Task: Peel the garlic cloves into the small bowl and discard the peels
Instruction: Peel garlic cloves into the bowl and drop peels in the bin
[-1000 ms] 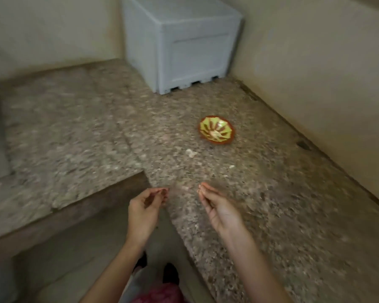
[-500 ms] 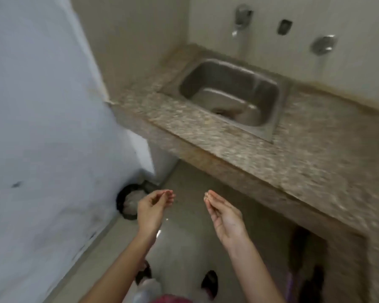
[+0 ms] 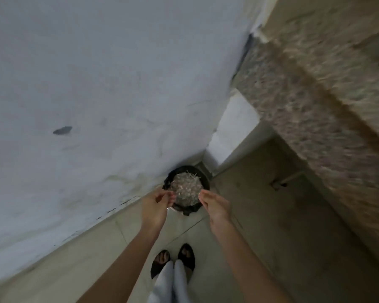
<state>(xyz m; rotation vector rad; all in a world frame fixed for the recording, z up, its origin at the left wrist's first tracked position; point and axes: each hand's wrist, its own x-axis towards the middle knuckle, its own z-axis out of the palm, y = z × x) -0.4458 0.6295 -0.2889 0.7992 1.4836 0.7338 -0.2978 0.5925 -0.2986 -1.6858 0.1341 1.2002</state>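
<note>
We now face the bin [image 3: 204, 179] at twelve o'clock instead of the sink, left hand [image 3: 155, 207] cupped, its contents hidden, right hand [image 3: 216, 207] open, apparently to drop peels.

Head-worn view, facing steeply down, bin [image 3: 185, 189] close below, counter [image 3: 311, 110] apparently right, blurred

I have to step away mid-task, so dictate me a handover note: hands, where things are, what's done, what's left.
Left hand: fingers curled toward the thumb over the bin; unclear whether it holds peels.
Right hand: fingers fairly straight, beside it, nothing visible in it.
Bin: on the floor by the wall, pale scraps inside.
Bowl and garlic: not in view, so peeling progress can't be judged.
To do: likely drop any remaining peels, then check the bowl.
</note>
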